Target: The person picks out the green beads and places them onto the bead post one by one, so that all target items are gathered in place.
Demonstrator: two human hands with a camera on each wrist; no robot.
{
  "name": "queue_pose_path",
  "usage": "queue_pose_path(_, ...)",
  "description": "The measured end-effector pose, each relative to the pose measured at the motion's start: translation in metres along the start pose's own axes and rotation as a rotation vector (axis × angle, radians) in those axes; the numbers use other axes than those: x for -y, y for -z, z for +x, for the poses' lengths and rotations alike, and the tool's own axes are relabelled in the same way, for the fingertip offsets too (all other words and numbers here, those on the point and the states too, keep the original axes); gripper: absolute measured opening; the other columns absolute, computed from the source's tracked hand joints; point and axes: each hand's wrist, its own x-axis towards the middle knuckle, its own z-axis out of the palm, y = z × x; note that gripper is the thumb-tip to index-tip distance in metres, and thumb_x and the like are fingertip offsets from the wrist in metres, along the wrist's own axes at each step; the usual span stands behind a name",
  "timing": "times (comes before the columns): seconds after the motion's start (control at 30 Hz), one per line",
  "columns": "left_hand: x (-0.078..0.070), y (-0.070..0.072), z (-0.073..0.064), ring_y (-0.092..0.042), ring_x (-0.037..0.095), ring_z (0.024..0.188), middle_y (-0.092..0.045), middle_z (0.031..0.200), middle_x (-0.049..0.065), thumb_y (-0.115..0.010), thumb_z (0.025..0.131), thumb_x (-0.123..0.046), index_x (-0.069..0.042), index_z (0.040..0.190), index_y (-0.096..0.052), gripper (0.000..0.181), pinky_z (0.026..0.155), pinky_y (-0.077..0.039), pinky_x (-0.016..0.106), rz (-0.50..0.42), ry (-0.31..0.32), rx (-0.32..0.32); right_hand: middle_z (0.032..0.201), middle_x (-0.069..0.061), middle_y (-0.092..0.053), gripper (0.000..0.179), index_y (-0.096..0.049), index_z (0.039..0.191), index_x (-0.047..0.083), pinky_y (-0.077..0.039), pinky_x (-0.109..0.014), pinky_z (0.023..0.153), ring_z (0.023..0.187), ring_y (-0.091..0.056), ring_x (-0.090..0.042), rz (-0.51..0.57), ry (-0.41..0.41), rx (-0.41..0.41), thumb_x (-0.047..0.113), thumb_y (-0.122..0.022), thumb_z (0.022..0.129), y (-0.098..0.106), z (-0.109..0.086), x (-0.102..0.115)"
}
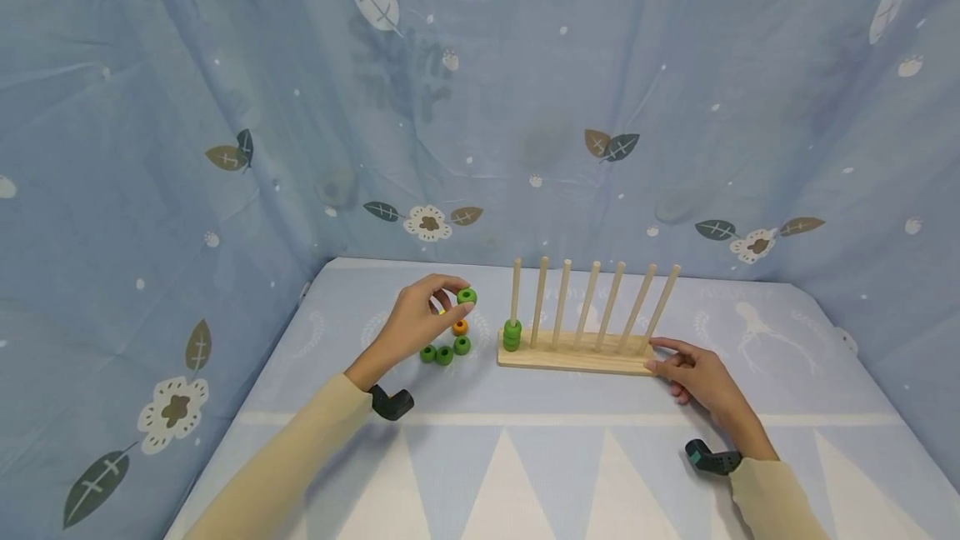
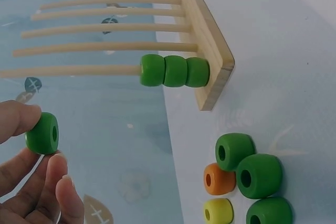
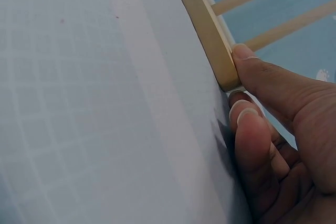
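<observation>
A green bead (image 2: 42,134) is pinched between the thumb and fingers of my left hand (image 1: 422,315), raised above the table to the left of the pegs. The wooden peg rack (image 1: 577,362) lies across the table with a row of upright pegs. On its leftmost peg sit three stacked green beads (image 2: 175,71); the other pegs are bare. My right hand (image 1: 697,377) grips the rack's right end, thumb on the near side in the head view. Below the left hand lie loose green beads (image 2: 259,176), an orange bead (image 2: 219,179) and a yellow bead (image 2: 218,211).
The table (image 1: 570,407) wears a pale cloth with white triangles along the front. A blue patterned curtain (image 1: 525,107) hangs behind and to the sides. A dark wrist camera is strapped to each wrist.
</observation>
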Motion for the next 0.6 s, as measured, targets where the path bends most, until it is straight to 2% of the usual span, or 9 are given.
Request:
queue_pose_path(0.17,-0.004,0.000,0.003,-0.061,0.011,0.083,-0.067,0.111,-0.004,-0.077,0.095,-0.030,-0.017,0.124,-0.071,0.033,0.075,-0.054,0.034,-0.008,-0.021,-0.006,0.085,-0.012,-0.059,0.066,-0.053,0.149,0.006,-0.053,-0.031,0.053,0.058,-0.055,-0.015,0.003,0.012,0.007,0.033,-0.078,0.094,0.001,-0.002,0.001)
queue_pose_path(0.43,-0.012,-0.001,0.009,-0.060,0.010,0.083,-0.067,0.110,-0.005,-0.076,0.096,-0.032,-0.013,0.126,-0.071,0.036,0.075,-0.053,0.034,-0.020,-0.045,-0.011,0.084,-0.010,-0.059,0.066,-0.052,0.149,0.005,-0.053,-0.030,0.053,0.058,-0.054,-0.015,0.003,0.007,0.009,0.033,-0.078,0.094,0.000,-0.002,0.004)
queue_pose_path(0.6,-0.017,-0.002,0.015,-0.060,0.010,0.083,-0.067,0.111,-0.005,-0.076,0.096,-0.032,-0.015,0.125,-0.071,0.034,0.073,-0.053,0.033,-0.016,-0.053,-0.011,0.084,-0.010,-0.058,0.069,-0.052,0.150,0.004,-0.052,-0.029,0.052,0.057,-0.053,-0.015,0.001,0.010,0.008,0.035,-0.078,0.094,0.000,-0.003,0.005)
